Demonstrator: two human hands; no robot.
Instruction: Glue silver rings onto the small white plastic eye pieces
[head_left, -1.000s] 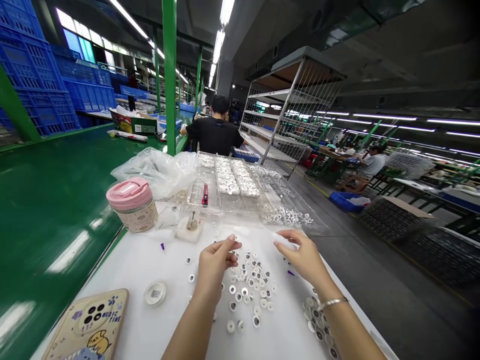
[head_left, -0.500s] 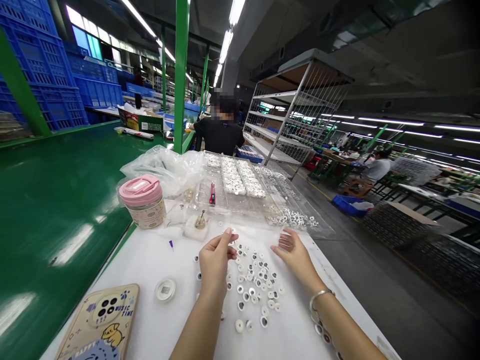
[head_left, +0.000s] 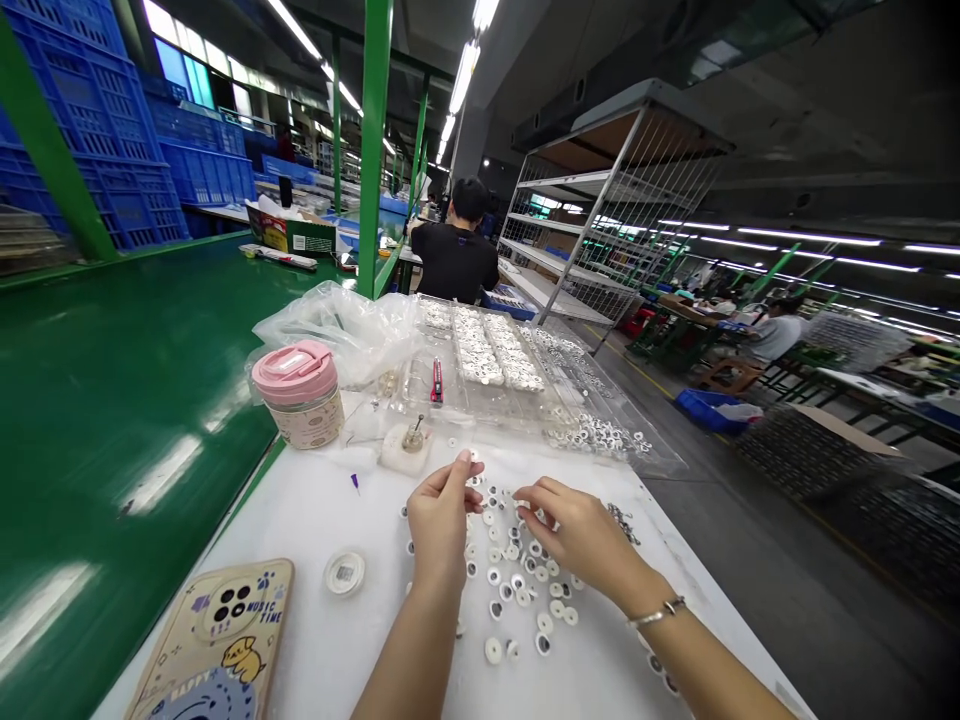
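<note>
Person seated at a white-topped desk, both hands working low over a loose scatter of small white ring-shaped parts with dark centres. The scatter lies mostly between and just below the hands.

Left hand: raised slightly, thumb and forefinger pressed together at the tips; anything between them is too small to tell. Right hand: fingers bunched and reaching left, tips right at the top of the scatter; cannot tell whether they hold a piece. A thin silver bracelet sits on that wrist. Just beyond the right hand lies a little cluster of grey metal bits.

Directly ahead of the hands, a clear plastic tray carries rows of white parts, with a red utility knife lying in it. Nearer the left hand stands a small white block with an upright metal pin. Further left: pink-lidded jar, crumpled plastic bag, small round reel, phone in a cartoon case. Past the tray, a co-worker in a black shirt sits with their back turned.
</note>
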